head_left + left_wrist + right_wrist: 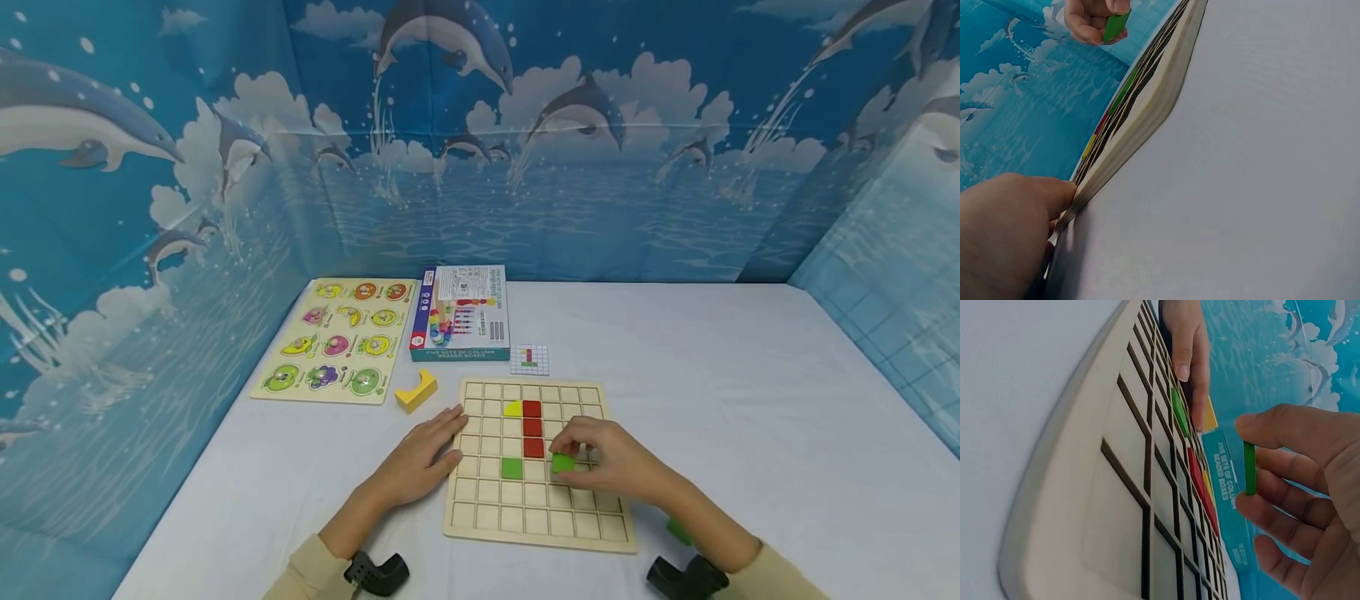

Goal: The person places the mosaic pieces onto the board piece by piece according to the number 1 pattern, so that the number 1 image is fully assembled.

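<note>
A wooden grid board (525, 521) lies on the white table in front of me. In its cells sit three red tiles in a column (532, 427), a yellow quarter-round piece (513, 408) and a green tile (512, 468). My right hand (576, 457) pinches another green tile (562, 463) between thumb and fingers, just above the board, to the right of the red column's lower end. The right wrist view shows this tile (1249, 467) held on edge, clear of the board (1085, 506). My left hand (444, 433) lies flat on the table, fingers against the board's left edge (1147, 106).
A fruit peg puzzle (341, 337) and a printed box (461, 312) lie at the back left. A small pattern card (529, 359) sits behind the board, a yellow block (416, 392) to its left, a green piece (679, 531) by my right forearm. Dolphin backdrop walls enclose the table.
</note>
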Tool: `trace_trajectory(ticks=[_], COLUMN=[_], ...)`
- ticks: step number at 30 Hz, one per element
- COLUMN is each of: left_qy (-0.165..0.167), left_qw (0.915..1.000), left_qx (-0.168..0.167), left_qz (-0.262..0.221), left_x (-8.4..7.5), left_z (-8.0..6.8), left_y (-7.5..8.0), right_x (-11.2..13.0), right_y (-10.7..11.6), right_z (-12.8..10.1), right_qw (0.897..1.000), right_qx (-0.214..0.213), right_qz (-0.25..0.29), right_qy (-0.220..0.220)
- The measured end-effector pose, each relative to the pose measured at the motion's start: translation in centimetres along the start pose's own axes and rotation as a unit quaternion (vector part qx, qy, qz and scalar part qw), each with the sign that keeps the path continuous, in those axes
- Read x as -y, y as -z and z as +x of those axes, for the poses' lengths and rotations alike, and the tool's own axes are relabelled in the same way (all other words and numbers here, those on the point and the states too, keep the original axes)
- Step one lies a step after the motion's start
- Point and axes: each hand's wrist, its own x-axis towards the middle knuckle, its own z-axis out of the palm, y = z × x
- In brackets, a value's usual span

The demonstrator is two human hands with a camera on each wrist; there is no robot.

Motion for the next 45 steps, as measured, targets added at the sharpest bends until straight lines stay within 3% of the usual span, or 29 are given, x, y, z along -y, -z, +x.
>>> trace_trajectory(ticks=[27,45], left_qy=[-0.001,0.006], left_qw=[1.0,1.0], left_qx=[-0.004,0.001], left_qz=[0.007,0.004], left_x=[-0.1,-0.2], left_z=[0.1,0.0], left_y=[0.0,0.0], right_x=[0.2,0.4], right_y=[-3.0,-3.1], right_z=[2.0,2.0], right_qw=[0.998,0.998], right_qx=[0.033,0.031], right_qz=[-0.021,-0.048], right_qy=[-0.042,0.001])
